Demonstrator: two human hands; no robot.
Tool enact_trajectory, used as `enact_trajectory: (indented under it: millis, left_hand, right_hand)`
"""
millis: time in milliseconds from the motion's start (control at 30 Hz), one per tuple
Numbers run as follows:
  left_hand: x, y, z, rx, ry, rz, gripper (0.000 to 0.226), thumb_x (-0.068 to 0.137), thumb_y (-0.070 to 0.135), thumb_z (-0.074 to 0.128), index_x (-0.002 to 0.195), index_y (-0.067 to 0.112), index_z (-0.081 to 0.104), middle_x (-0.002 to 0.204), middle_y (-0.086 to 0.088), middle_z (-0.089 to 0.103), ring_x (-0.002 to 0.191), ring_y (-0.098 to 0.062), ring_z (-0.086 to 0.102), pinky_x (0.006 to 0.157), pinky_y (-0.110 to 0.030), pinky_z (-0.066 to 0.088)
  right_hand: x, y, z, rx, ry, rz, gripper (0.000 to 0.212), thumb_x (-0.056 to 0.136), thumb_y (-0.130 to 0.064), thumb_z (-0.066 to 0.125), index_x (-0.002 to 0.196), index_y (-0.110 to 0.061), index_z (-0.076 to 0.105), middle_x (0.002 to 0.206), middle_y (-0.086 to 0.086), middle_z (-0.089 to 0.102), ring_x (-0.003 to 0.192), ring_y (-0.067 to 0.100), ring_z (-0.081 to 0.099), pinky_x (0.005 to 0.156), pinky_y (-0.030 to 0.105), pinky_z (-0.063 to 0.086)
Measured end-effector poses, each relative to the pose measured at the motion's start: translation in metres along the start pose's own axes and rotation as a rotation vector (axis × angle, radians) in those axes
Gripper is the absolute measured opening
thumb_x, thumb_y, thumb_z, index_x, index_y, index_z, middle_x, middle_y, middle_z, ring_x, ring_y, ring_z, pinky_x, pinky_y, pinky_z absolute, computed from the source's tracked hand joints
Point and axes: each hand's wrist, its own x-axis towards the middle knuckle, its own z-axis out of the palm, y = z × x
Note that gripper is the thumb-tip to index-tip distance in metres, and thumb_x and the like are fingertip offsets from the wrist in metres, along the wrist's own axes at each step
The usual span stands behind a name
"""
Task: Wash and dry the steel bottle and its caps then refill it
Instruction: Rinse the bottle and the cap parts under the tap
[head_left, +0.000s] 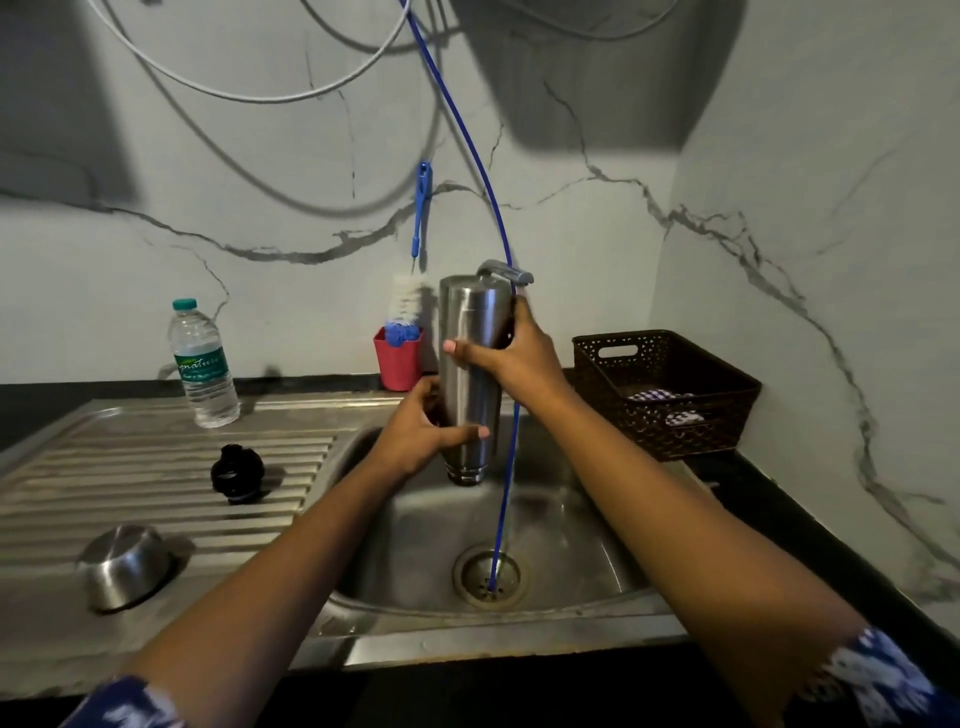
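Bottle (470, 353) mouth-down over the sink (597, 525), held in both my hands.
My left hand (415, 434) curls round its lower part and my right hand (514, 356) grips it higher, just under the tap (506, 270). The black cap (238, 473) and steel cap (124, 566) lie apart on the drainboard (156, 452).

Far left on the drainboard, the plastic water bottle (203, 364) wears a green label (200, 365), script reading "nature"; the finer print beneath is too small to read.
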Motion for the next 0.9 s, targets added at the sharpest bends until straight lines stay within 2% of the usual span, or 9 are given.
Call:
enact_trajectory:
  millis: [100,200,333,433,467,567,667,767,900]
  left_hand:
    - [-0.008,-0.007,0.002,0.100,-0.127,-0.081,0.090,0.035,0.040,0.089,0.116,0.016,0.059,0.105,0.001,0.071,0.100,-0.016,0.068,0.091,-0.038,0.054]
    - [-0.005,-0.012,0.004,0.015,-0.035,-0.039,0.090,0.037,0.038,0.092,0.118,0.016,0.061,0.108,-0.002,0.072,0.102,-0.017,0.068,0.090,-0.038,0.054]
    - [-0.015,-0.019,0.003,0.145,-0.096,-0.079,0.090,0.037,0.043,0.090,0.117,0.016,0.063,0.106,0.000,0.072,0.098,-0.014,0.068,0.092,-0.040,0.054]
    - [-0.016,-0.024,0.003,0.025,0.025,-0.034,0.085,0.044,0.031,0.092,0.121,0.017,0.059,0.111,0.001,0.070,0.103,-0.014,0.067,0.090,-0.034,0.053]
    - [-0.017,-0.023,0.003,0.013,0.037,-0.029,0.085,0.042,0.032,0.091,0.120,0.016,0.060,0.111,0.000,0.070,0.102,-0.014,0.067,0.090,-0.033,0.054]
    - [-0.021,-0.021,0.002,0.157,-0.058,-0.091,0.085,0.039,0.038,0.090,0.116,0.015,0.063,0.106,0.000,0.071,0.095,-0.012,0.068,0.089,-0.033,0.055]
    - [-0.023,-0.022,0.000,0.064,-0.002,-0.096,0.066,0.056,0.013,0.091,0.115,0.014,0.062,0.104,0.001,0.071,0.095,-0.011,0.068,0.083,-0.026,0.056]
    - [-0.025,-0.016,-0.004,0.146,-0.065,-0.161,0.056,0.059,0.008,0.088,0.110,0.010,0.066,0.101,-0.004,0.072,0.095,-0.018,0.068,0.084,-0.029,0.056]
    - [-0.029,0.009,-0.031,0.089,0.013,-0.121,0.047,0.064,0.004,0.085,0.106,0.012,0.064,0.095,0.002,0.071,0.087,-0.011,0.068,0.073,-0.018,0.055]
  right_hand:
    - [-0.008,0.009,0.004,-0.054,-0.127,0.124,0.074,0.065,-0.031,0.084,0.127,-0.020,0.045,0.116,-0.004,0.058,0.106,0.015,0.058,0.084,0.027,0.047]
    - [-0.012,0.013,0.002,0.030,-0.001,0.022,0.072,0.065,-0.034,0.084,0.124,-0.025,0.043,0.106,-0.010,0.057,0.090,0.002,0.056,0.079,0.022,0.047]
    - [-0.019,0.016,0.007,-0.050,-0.118,0.083,0.075,0.064,-0.033,0.084,0.127,-0.020,0.045,0.121,-0.001,0.059,0.103,0.011,0.057,0.081,0.023,0.044]
    - [-0.022,0.019,0.009,0.013,-0.019,-0.006,0.075,0.063,-0.036,0.085,0.125,-0.025,0.044,0.111,-0.010,0.058,0.094,0.003,0.056,0.080,0.019,0.046]
    - [-0.023,0.019,0.010,0.050,-0.006,0.005,0.076,0.064,-0.035,0.084,0.127,-0.025,0.043,0.114,-0.008,0.058,0.096,0.004,0.055,0.082,0.021,0.046]
    - [-0.026,0.020,0.016,-0.033,-0.086,0.103,0.074,0.066,-0.033,0.083,0.128,-0.019,0.045,0.125,0.002,0.058,0.104,0.015,0.057,0.086,0.028,0.047]
    - [-0.025,0.016,0.021,-0.073,-0.043,0.024,0.076,0.066,-0.037,0.083,0.128,-0.019,0.043,0.120,0.000,0.060,0.103,0.016,0.058,0.089,0.031,0.049]
    - [-0.020,0.016,0.028,-0.107,-0.108,0.149,0.076,0.064,-0.038,0.084,0.127,-0.020,0.045,0.125,0.001,0.058,0.107,0.020,0.057,0.094,0.036,0.048]
    - [-0.006,-0.022,0.038,-0.083,-0.111,0.032,0.076,0.065,-0.039,0.083,0.127,-0.018,0.045,0.109,-0.006,0.055,0.097,0.014,0.056,0.084,0.028,0.048]
